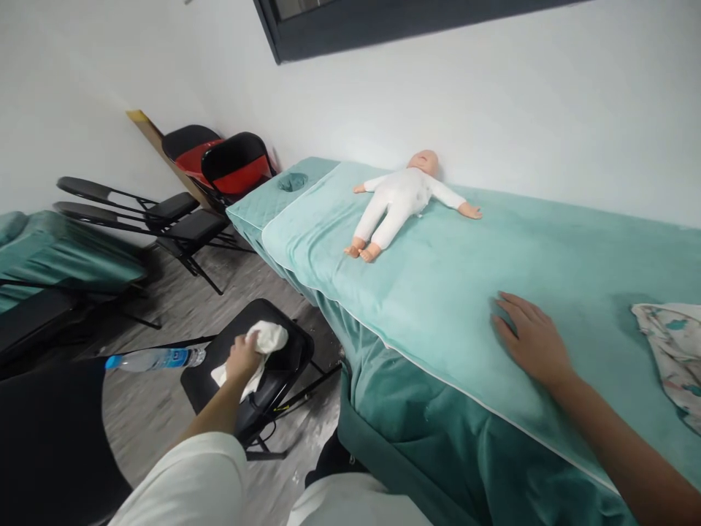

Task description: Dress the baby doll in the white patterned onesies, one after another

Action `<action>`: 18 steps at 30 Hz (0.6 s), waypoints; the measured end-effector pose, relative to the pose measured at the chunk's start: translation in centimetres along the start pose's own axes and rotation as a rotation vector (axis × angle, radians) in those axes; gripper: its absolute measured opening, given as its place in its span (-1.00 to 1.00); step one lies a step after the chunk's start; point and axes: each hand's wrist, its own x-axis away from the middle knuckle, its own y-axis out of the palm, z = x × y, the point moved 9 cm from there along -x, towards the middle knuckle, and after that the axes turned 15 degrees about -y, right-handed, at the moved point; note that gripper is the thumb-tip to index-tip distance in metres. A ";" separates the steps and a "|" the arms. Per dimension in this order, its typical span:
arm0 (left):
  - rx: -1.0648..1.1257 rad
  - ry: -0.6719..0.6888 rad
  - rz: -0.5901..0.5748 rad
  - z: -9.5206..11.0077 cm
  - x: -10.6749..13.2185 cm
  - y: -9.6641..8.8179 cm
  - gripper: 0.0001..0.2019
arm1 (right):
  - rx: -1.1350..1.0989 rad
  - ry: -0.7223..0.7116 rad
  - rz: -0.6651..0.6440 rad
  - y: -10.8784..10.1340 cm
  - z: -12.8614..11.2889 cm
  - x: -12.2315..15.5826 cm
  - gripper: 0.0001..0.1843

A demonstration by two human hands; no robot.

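Note:
My left hand [244, 358] reaches down to a black folding chair [205, 387] and has its fingers closed on a crumpled white cloth [270, 337]. Part of the cloth spreads over the seat beneath the hand. Beside it, a clear plastic bottle [156, 359] with a blue cap and blue label lies on its side. My right hand [534, 340] rests palm down on the green massage bed [438, 307], fingers stretched out, holding nothing. Farther back on the bed, a baby doll [399, 193] in white lies on its back, arms spread, head towards the wall.
A patterned cloth [673, 358] lies at the bed's right side. The bed has a face hole [293, 182] at its far left end. Folding chairs [189, 223] stand beyond it, and another green-covered bed [71, 248] is at the left. A dark-framed window [383, 25] is above.

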 end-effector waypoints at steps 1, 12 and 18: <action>-0.046 0.016 -0.039 0.3 0.7 1.4 -0.44 | 0.005 -0.001 0.005 -0.1 -0.1 0.0 -0.53; -0.031 -0.054 -0.006 0.2 2.6 3.9 -0.40 | -0.004 0.039 0.018 -0.5 -0.7 -0.2 -0.62; 0.135 -0.031 0.224 4.3 6.0 0.3 -0.39 | -0.072 0.095 0.021 -0.9 -0.8 -0.1 -0.64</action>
